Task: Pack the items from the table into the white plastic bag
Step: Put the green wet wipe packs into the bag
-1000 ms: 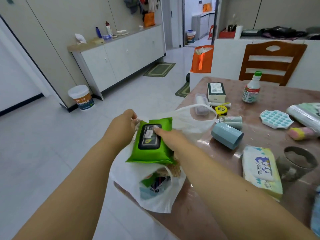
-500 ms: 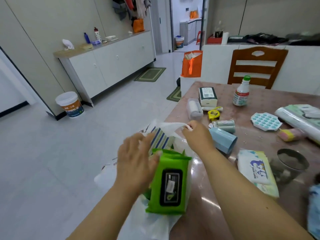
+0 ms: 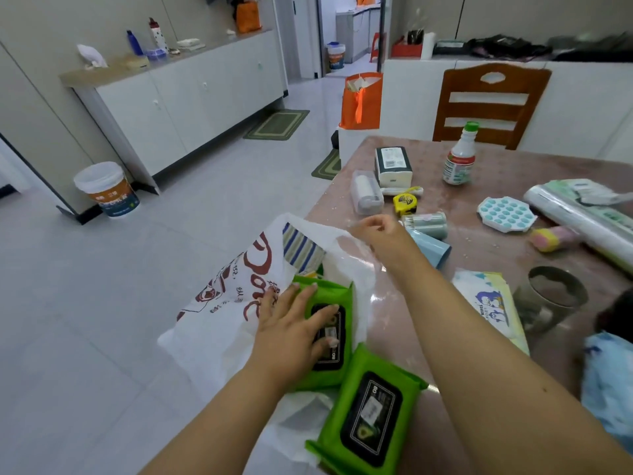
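Observation:
The white plastic bag [image 3: 222, 303] with red print hangs over the table's left edge, mouth open, with a striped item [image 3: 301, 250] inside. My left hand [image 3: 291, 327] lies flat, fingers spread, on a green wipes pack [image 3: 330, 296] that sits partly inside the bag's mouth. My right hand [image 3: 380, 231] pinches the bag's far rim and holds it up. A second green wipes pack [image 3: 370, 416] lies on the table [image 3: 513, 169] just below the first.
On the table are a fallen blue cup [image 3: 431, 248], a canister [image 3: 428, 222], a yellow tape measure [image 3: 405, 204], a lint roller [image 3: 366, 195], a tissue box [image 3: 392, 164], a bottle [image 3: 459, 159], an ice tray [image 3: 507, 214], a baby wipes pack [image 3: 489, 310] and a metal cup [image 3: 548, 296]. A wooden chair [image 3: 489, 104] stands behind.
The green pack passed from my right hand to under my left and has gone lower into the bag's mouth. My right hand took the bag's rim. A second green pack has come into view.

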`<state>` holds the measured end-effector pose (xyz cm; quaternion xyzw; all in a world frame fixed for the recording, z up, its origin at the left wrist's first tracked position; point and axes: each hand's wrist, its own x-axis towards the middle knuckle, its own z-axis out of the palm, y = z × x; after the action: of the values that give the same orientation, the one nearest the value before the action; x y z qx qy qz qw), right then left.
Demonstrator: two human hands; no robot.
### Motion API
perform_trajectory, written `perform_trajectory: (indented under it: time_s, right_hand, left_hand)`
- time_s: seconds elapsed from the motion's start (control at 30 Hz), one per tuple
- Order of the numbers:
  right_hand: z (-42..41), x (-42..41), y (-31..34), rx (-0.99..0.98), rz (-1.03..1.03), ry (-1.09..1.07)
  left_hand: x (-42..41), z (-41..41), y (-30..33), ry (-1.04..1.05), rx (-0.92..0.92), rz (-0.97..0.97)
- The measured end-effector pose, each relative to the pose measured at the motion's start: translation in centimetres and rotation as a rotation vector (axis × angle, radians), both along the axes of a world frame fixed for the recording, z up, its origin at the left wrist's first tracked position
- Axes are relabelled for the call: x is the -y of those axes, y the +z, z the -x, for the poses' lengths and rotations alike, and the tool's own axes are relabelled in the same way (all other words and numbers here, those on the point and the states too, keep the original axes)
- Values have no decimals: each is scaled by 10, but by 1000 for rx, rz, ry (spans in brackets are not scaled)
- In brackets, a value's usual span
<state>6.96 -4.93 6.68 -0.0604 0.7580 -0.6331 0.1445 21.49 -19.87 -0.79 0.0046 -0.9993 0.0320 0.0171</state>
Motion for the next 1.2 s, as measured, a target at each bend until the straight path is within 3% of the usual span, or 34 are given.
perform_trajectory:
  time_s: [0.13,0.27,0.37,0.5,0.57,0.73,0.93,1.03,1.2]
  right_hand:
    - [11,-23,-12,260,57,-158]
    - [3,-25,-38,424,-116,-85]
    - [-13,-34,-50,442,-377,126]
    - [-31,-44,-68,275,-909,643]
    - [-43,-44,-77,206,-1033,752]
    - [-54,-49,-95,129,-760,559]
    - [-61,-40,-57,91,-223,474]
    - [-54,-26,-40,131,-83,209]
    - [-42,-14,-23,250,182,-222]
  left_hand:
    - [0,9,6,29,-59,-55]
    - [-7,17,10,7,-170,-103]
    - [-11,18,10,-7,-188,-107]
    - [-13,13,14,17,-202,-119]
    - [-13,11,16,37,-227,-115]
    - [-5,5,21,87,-283,-99]
    - [13,-5,34,164,-324,-73]
    - [24,-16,46,236,-307,-14]
    - [46,-36,60,273,-89,12]
